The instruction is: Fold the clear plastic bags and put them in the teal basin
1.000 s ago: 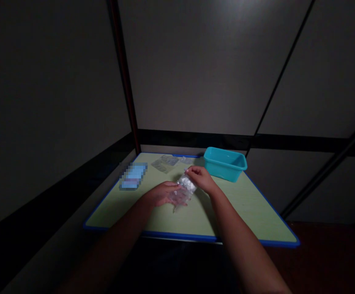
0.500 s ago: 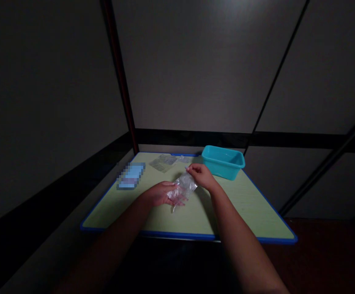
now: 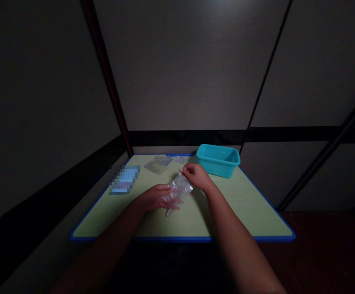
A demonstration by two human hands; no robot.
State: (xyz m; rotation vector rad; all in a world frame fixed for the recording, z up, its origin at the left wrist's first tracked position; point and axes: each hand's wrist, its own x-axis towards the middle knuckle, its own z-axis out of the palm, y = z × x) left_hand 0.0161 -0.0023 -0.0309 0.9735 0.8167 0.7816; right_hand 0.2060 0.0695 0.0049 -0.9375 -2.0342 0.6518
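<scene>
A crinkled clear plastic bag [image 3: 184, 184] is held between my two hands above the table's middle. My left hand [image 3: 156, 197] has the bag's lower left part, its thumb on the near side and its fingers showing through the film. With thumb and fingertips together, my right hand [image 3: 196, 177] pinches the upper edge. Farther back, several flat clear plastic bags [image 3: 159, 162] lie on the table, partly overlapping.
The pale green table [image 3: 245, 212] has a blue rim. A turquoise plastic basin [image 3: 218, 163] stands at the back right. A blurred-out, phone-like flat object [image 3: 125, 179] lies at the left edge. Panelled walls [image 3: 180, 81] rise behind and to the left.
The view has shifted slightly. The bag looks a little more stretched out between my hands, and my left hand's fingers are spread more behind it. Both hands keep their hold.
</scene>
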